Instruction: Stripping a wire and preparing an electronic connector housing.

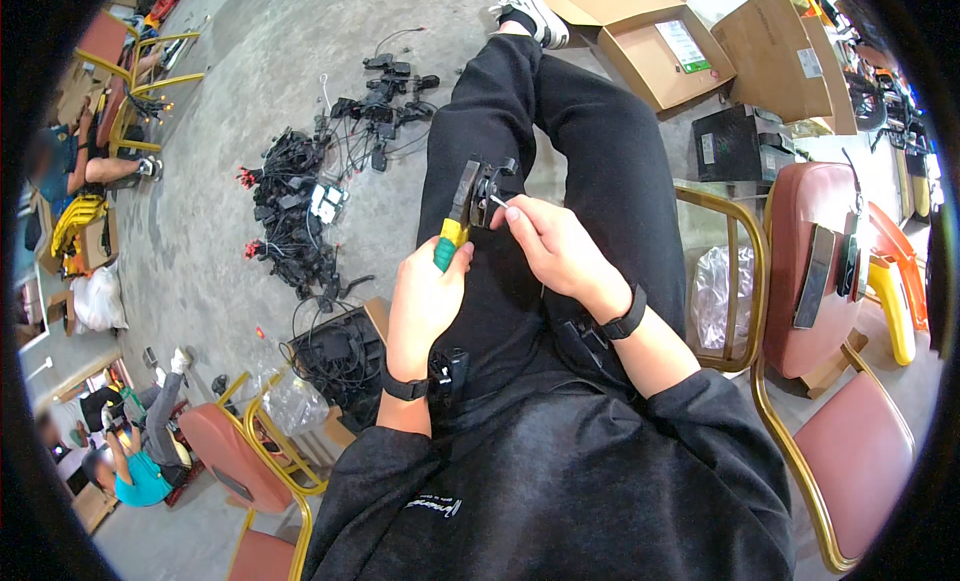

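Note:
In the head view my left hand (428, 301) is closed on a tool with a yellow-and-green handle (449, 244), whose grey upper part points up over my thighs. A small black device with rounded parts (489, 188) is right beside that upper part; its lower edge is partly hidden. My right hand (558, 246) pinches a thin white item (501, 203) at the device's right side. Both my wrists wear black straps with small black units.
A pile of black cabled parts (298, 213) lies left of my legs. Cardboard boxes (770, 56) and a black case (725, 146) are ahead right. Pink chairs (840, 451) flank me, one holding dark flat objects. Other people (140, 476) sit at the far left.

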`<action>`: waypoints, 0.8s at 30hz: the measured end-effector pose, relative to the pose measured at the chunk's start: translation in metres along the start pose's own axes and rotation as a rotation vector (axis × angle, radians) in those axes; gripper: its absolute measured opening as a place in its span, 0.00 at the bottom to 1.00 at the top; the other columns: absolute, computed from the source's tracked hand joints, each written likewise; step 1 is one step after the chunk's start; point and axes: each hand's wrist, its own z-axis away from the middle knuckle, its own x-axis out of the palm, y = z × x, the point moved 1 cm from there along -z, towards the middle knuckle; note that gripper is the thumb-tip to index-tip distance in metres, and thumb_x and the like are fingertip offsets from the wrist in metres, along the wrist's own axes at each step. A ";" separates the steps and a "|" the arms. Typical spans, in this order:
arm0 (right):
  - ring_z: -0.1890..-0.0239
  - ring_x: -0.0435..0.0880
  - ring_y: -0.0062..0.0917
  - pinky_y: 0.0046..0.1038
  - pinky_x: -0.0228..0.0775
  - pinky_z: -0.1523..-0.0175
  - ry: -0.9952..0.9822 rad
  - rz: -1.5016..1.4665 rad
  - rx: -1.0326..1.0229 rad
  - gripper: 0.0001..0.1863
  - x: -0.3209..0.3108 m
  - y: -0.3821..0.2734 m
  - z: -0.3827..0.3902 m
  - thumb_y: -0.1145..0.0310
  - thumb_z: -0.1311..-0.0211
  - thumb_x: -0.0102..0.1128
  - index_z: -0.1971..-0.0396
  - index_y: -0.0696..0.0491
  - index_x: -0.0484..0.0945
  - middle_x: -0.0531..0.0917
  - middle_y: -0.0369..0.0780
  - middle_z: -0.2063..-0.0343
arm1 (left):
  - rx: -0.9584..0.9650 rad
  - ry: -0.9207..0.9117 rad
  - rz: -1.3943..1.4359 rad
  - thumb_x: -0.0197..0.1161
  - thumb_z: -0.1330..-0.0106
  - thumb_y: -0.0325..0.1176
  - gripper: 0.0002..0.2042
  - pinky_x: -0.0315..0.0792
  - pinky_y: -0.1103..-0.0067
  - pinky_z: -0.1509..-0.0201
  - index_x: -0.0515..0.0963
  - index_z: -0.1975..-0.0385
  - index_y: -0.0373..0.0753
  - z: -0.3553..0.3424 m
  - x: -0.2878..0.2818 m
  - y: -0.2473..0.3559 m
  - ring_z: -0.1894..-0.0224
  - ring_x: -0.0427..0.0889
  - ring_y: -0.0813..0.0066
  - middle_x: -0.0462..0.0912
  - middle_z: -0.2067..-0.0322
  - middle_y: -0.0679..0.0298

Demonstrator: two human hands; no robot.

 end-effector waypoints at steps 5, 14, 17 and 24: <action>0.67 0.76 0.39 0.31 0.68 0.59 0.099 0.226 -0.174 0.08 -0.001 0.003 0.001 0.72 0.36 0.45 0.68 0.58 0.74 0.77 0.45 0.72 | 0.009 0.000 -0.015 0.58 0.38 0.33 0.11 0.71 0.80 0.67 0.75 0.71 0.28 0.000 0.000 0.001 0.73 0.80 0.76 0.80 0.78 0.59; 0.68 0.73 0.37 0.33 0.64 0.62 0.155 0.422 -0.256 0.04 -0.004 0.001 -0.002 0.73 0.41 0.51 0.70 0.58 0.72 0.73 0.43 0.74 | 0.024 0.004 -0.013 0.58 0.38 0.33 0.11 0.71 0.80 0.67 0.75 0.71 0.29 -0.001 0.002 -0.005 0.73 0.80 0.75 0.80 0.78 0.59; 0.69 0.72 0.37 0.33 0.64 0.62 0.155 0.404 -0.251 0.04 -0.004 0.000 -0.002 0.73 0.42 0.52 0.70 0.58 0.72 0.72 0.43 0.74 | 0.030 0.010 -0.037 0.58 0.38 0.33 0.11 0.71 0.79 0.68 0.75 0.71 0.29 0.000 0.001 -0.003 0.73 0.80 0.74 0.80 0.78 0.59; 0.68 0.72 0.36 0.32 0.64 0.61 0.173 0.569 -0.298 0.04 -0.008 -0.003 -0.004 0.73 0.45 0.55 0.71 0.57 0.72 0.72 0.42 0.73 | 0.061 0.034 -0.089 0.58 0.39 0.34 0.11 0.70 0.78 0.68 0.75 0.72 0.29 0.001 0.000 0.002 0.74 0.80 0.72 0.80 0.79 0.57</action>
